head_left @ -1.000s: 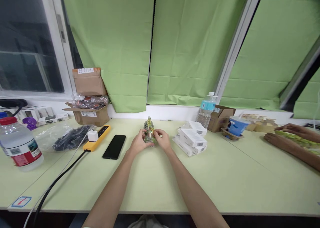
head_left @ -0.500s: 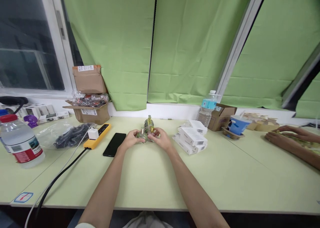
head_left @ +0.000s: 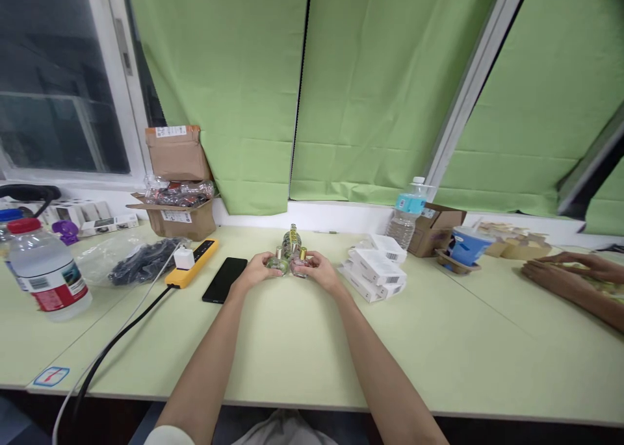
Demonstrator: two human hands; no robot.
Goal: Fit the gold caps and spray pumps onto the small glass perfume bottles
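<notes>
Both my hands rest on the pale green table (head_left: 302, 341) near its far middle. My left hand (head_left: 257, 271) is closed round a small clear glass bottle with a gold cap (head_left: 278, 262). My right hand (head_left: 318, 271) is closed round a second small glass bottle with a gold cap (head_left: 300, 263). A third small bottle (head_left: 291, 238) stands upright just behind the two, between my hands. The two held bottles sit side by side, close together.
A black phone (head_left: 225, 279), a yellow power strip (head_left: 191, 262) with a white plug, and a bag of dark parts (head_left: 139, 267) lie to the left. White boxes (head_left: 375, 273) are stacked to the right. Water bottles (head_left: 46, 275) (head_left: 407, 212), cardboard boxes (head_left: 178, 191), and another person's hands (head_left: 565, 271) are there too.
My hands, which were clasped together on one cluster of bottles, have drawn slightly apart, each now holding its own small bottle. The view shifted a little.
</notes>
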